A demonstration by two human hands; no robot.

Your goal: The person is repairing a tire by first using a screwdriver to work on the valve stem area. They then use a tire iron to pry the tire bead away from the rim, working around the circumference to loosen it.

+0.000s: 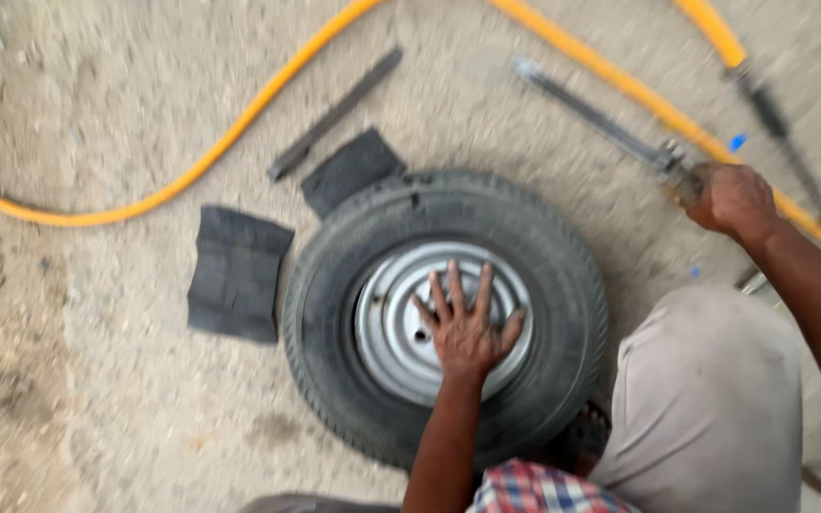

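Observation:
A black tyre (334,285) on a silver steel rim (387,328) lies flat on the sandy ground. My left hand (465,323) rests palm down on the rim with its fingers spread. To the upper right of the wheel, my right hand (734,199) is closed around the handle end of a long grey metal tool (591,109) that stretches away to the upper left. My bent knee in grey trousers (705,399) is just right of the tyre.
Two black rubber pieces lie left of the tyre, one (236,274) beside it and one (349,169) tucked under its top edge. A dark flat bar (334,114) lies above them. A yellow hose (192,166) loops across the ground. Another tool (781,133) lies far right.

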